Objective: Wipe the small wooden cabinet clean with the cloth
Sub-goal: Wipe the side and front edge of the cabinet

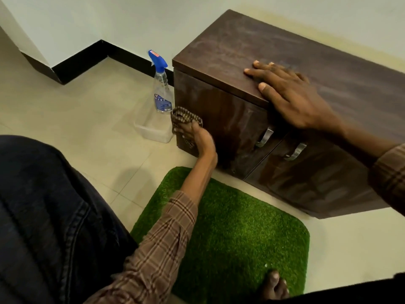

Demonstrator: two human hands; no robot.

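The small wooden cabinet [274, 102] is standing at 1 o'clock, against the wall. The left hand [198, 139] is clenching the cloth [185, 119] against the left door's outer edge. The right hand [293, 97] is lying flat, fingers spread, on the top's front edge. At 11 o'clock a spray bottle [162, 88] is standing in a clear tub [153, 132] beside the cabinet. A green mat [230, 229] is lying at 6 o'clock.
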